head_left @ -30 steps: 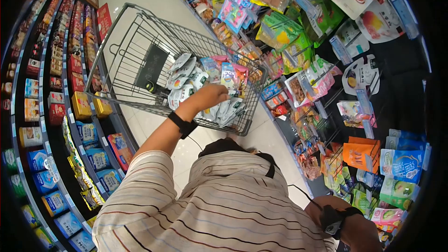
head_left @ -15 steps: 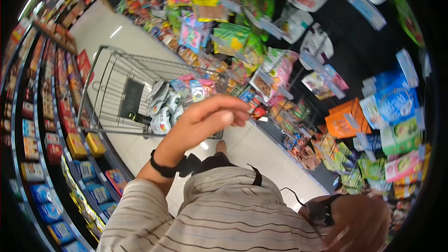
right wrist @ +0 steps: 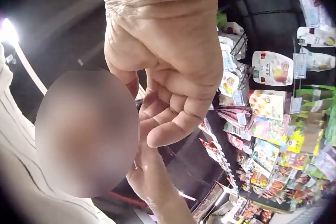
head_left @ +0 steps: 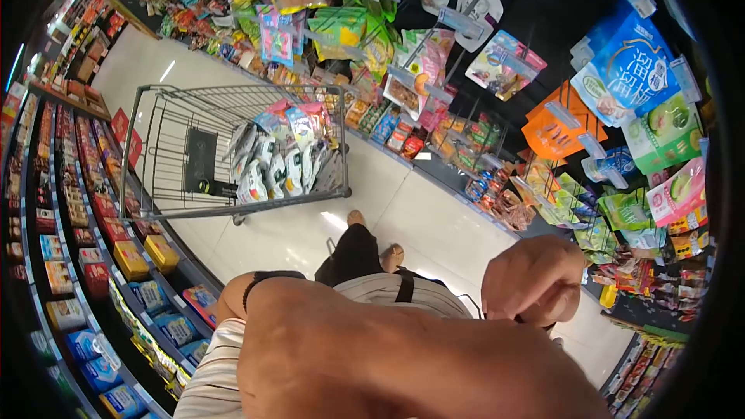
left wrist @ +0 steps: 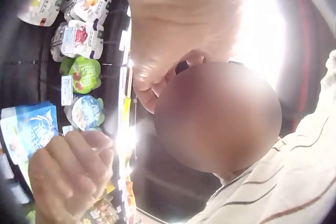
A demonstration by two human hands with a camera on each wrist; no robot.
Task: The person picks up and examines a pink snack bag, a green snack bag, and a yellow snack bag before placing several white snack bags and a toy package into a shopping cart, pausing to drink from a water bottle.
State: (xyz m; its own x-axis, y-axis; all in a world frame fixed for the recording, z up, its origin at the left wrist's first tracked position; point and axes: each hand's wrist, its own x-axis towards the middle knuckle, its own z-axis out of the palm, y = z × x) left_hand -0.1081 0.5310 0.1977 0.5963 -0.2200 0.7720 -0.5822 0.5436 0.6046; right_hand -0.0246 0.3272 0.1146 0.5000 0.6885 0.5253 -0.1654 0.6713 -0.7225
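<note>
A bare left forearm (head_left: pixel 388 349) fills the bottom of the head view, close to the camera. In the left wrist view the left hand (left wrist: pixel 184 35) is up beside the blurred face, fingers bent and partly hidden; whether it touches anything cannot be told. The right hand (head_left: pixel 535 279) is raised at lower right with its fingers curled and nothing visible in it; it shows as a fist in the left wrist view (left wrist: pixel 71 176). From the right wrist camera, the right hand (right wrist: pixel 163 66) hangs over the face's side, fingers curled inward.
A wire shopping cart (head_left: pixel 194 212) stands ahead on the left, holding several white and pink packets (head_left: pixel 272 163). Shelves of boxes (head_left: pixel 132 260) line the left side; hanging snack bags (head_left: pixel 632 70) line the right. Tiled floor (head_left: pixel 380 178) runs between, with the person's feet on it.
The left hand has come out of the cart and up close to the head. The right hand has risen and curled. The cart appears further left and the view has swung rightward.
</note>
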